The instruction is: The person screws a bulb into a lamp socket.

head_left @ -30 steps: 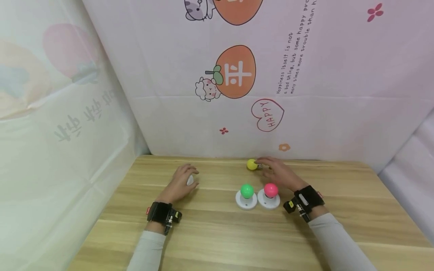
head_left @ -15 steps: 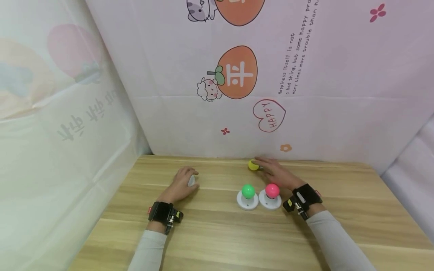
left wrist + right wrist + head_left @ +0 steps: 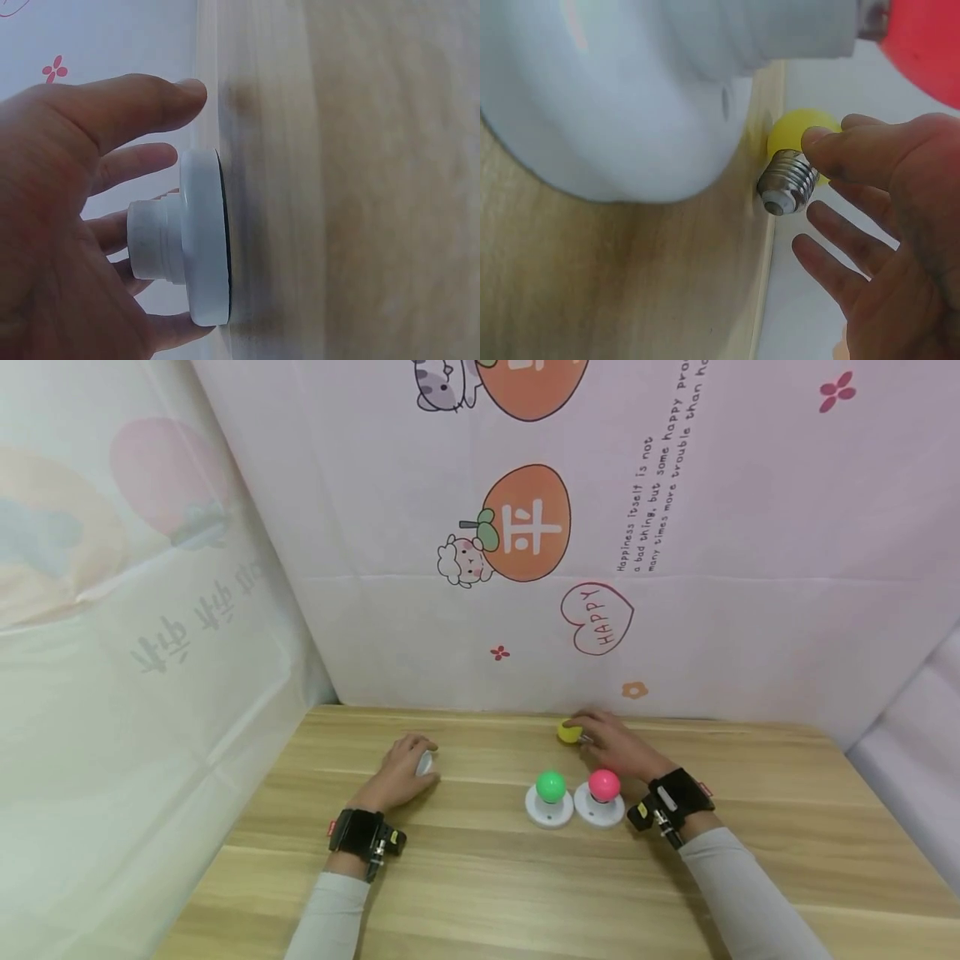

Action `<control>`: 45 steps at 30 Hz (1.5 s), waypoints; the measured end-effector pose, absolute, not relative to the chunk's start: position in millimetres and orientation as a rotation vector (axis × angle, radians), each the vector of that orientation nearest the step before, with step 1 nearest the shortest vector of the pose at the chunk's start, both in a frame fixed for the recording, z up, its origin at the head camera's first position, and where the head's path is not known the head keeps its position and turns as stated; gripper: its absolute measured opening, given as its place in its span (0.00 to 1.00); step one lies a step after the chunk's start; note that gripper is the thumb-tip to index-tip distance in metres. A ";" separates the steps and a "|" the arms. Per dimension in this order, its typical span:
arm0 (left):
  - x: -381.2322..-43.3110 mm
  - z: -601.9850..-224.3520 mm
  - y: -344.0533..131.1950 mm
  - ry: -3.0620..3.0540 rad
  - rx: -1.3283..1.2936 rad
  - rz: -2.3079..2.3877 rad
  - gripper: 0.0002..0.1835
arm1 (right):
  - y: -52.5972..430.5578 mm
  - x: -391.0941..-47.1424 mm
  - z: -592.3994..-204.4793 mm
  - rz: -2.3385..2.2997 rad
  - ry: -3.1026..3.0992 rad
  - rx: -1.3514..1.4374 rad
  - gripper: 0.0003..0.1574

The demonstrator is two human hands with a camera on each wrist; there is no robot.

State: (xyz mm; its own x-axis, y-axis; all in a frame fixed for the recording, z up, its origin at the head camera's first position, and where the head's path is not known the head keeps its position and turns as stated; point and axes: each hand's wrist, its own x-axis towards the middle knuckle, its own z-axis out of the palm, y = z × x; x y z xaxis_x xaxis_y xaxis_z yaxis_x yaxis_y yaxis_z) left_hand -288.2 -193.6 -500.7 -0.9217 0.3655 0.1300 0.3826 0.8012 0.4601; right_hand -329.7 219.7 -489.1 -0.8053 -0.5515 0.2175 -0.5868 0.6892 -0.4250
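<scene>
At the back of the table, my right hand (image 3: 615, 745) pinches a yellow light bulb (image 3: 787, 133) between thumb and forefinger. The bulb's metal screw end (image 3: 788, 180) points toward the near side; the other fingers are spread. On the left, my left hand (image 3: 401, 770) cups a white lamp socket (image 3: 204, 240) that stands on the table. Its thumb (image 3: 161, 105) stays apart from the socket's rim, while a lower finger touches the base's edge. Closer to me than the bulb, a green bulb (image 3: 551, 787) and a pink bulb (image 3: 604, 785) stand upright in white sockets.
The wooden table (image 3: 480, 893) meets a printed cloth wall (image 3: 420, 635) just behind the yellow bulb. Another cloth (image 3: 247, 693) hangs along the left side. The pink bulb's socket (image 3: 630, 97) stands close to my right wrist.
My right fingers have come round the yellow bulb, which has shifted slightly right and toward me. The left hand has settled a little lower over the socket. The green and pink bulbs stay put.
</scene>
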 end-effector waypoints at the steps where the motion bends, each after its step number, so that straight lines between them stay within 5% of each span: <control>1: -288.0 -500.9 -193.9 -2.950 -0.607 -0.766 0.27 | 219.8 -329.4 -488.7 0.748 -2.821 0.942 0.29; 26: -285.5 -500.1 -198.3 -3.002 -0.485 -0.757 0.35 | 220.4 -332.3 -489.4 0.778 -2.928 0.712 0.19; 45: -281.7 -494.6 -198.9 -3.035 -0.356 -0.784 0.39 | 222.9 -330.0 -489.3 0.731 -2.959 0.722 0.31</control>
State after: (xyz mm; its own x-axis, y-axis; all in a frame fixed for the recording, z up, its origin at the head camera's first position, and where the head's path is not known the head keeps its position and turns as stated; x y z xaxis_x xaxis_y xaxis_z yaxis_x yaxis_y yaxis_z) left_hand -281.7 -198.9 -494.6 -0.9745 0.2203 0.0436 0.2138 0.8510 0.4796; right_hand -330.0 222.9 -489.3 -0.8936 -0.4335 0.1164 -0.4378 0.7846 -0.4390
